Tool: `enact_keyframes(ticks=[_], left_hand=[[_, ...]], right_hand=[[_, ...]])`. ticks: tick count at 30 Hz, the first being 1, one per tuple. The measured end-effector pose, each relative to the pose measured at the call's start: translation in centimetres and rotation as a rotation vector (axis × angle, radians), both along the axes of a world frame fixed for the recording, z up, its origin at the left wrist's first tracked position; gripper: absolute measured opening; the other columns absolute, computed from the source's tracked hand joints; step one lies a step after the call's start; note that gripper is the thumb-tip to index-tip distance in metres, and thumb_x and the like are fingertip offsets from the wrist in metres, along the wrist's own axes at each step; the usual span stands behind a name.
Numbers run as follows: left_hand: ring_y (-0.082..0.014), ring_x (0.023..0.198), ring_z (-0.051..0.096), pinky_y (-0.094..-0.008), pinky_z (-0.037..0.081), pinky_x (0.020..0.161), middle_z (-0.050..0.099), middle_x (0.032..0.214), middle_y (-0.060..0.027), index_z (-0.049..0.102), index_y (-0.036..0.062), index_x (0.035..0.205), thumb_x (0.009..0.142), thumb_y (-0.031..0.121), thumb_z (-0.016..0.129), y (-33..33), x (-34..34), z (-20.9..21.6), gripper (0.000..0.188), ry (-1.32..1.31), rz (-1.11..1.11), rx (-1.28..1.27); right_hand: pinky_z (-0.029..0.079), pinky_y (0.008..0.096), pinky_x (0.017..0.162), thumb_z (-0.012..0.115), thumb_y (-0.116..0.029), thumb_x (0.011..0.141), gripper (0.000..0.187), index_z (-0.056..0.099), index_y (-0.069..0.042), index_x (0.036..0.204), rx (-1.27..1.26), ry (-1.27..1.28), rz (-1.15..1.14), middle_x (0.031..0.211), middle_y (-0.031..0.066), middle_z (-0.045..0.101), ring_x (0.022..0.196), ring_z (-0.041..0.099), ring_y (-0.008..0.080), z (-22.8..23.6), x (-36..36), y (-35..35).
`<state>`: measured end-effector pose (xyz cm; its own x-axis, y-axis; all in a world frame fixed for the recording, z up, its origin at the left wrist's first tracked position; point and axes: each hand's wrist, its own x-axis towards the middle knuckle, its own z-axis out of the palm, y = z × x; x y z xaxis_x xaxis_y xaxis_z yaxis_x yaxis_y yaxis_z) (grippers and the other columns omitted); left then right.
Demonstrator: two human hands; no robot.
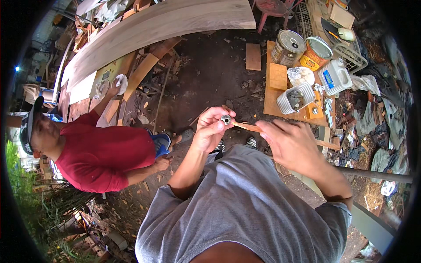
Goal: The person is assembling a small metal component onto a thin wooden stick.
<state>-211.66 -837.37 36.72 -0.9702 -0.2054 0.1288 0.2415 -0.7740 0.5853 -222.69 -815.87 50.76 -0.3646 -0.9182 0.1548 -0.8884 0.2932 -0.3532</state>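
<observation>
My left hand [209, 131] pinches a small round metal fitting [226, 119] with a dark hole facing up, held out in front of my chest. A thin sliver of wood [247, 126] is in my right hand [291, 142], gripped between thumb and fingers. Its pointed end reaches the side of the fitting; whether it goes inside cannot be made out. Both hands are in the air above the dirt floor.
At the left, a person in a red shirt [96, 153] holds a white cloth [122, 83] on boards. A long plank [162, 37] spans the far side. At right, a low wooden table [271, 98] bears paint cans [291, 44], a jug [335, 76] and a white basket [296, 99].
</observation>
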Motion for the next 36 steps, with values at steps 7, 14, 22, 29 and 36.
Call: enact_keyframes(ticks=[7,14,22,29,36], left_hand=[[-0.0183,0.096,0.064,-0.0312,0.053,0.086,0.065,0.111,-0.0140,0.065,0.0022,0.110,0.082,0.008,0.074,0.1,-0.3,0.4,0.030,-0.063,0.051,-0.074],[-0.0165,0.095,0.060,-0.0300,0.049,0.083,0.065,0.104,-0.0126,0.066,0.0018,0.105,0.080,0.010,0.076,-0.1,-0.6,1.2,0.028,-0.057,0.092,-0.323],[-0.0122,0.085,0.060,-0.0241,0.046,0.072,0.067,0.099,-0.0112,0.068,0.0005,0.102,0.077,0.007,0.079,0.1,-0.5,3.1,0.029,-0.109,0.186,-0.549],[-0.0090,0.079,0.059,-0.0217,0.045,0.067,0.068,0.096,-0.0094,0.070,0.0020,0.099,0.077,0.008,0.080,0.3,-0.5,3.5,0.024,-0.097,0.331,-0.664],[-0.0121,0.086,0.064,-0.0244,0.051,0.074,0.069,0.096,-0.0094,0.068,0.0016,0.101,0.081,0.010,0.077,0.0,0.0,1.1,0.024,-0.208,0.352,-0.523]], right_hand=[[0.052,0.0398,0.049,0.061,-0.013,0.083,0.018,0.061,-0.006,0.100,0.110,0.086,0.048,0.072,0.0082,0.061,0.059,0.066,0.0279,2.0,-0.4,-0.5],[0.053,0.0387,0.049,0.059,-0.011,0.081,0.018,0.060,-0.001,0.096,0.203,0.148,0.089,0.074,0.0103,0.062,0.059,0.067,0.0285,2.9,-0.7,-1.0],[0.054,0.0378,0.049,0.059,-0.010,0.080,0.019,0.060,0.001,0.095,0.251,0.224,0.115,0.076,0.0106,0.064,0.059,0.067,0.0279,2.5,-0.1,-2.1],[0.052,0.0404,0.054,0.060,-0.012,0.088,0.020,0.063,-0.005,0.106,0.011,-0.095,0.042,0.078,0.0109,0.064,0.064,0.066,0.0302,-1.4,-0.6,-2.0],[0.050,0.0357,0.056,0.062,-0.008,0.090,0.019,0.066,-0.003,0.108,-0.297,-0.438,-0.146,0.082,0.0133,0.067,0.063,0.065,0.0273,-4.3,0.1,-0.9]])
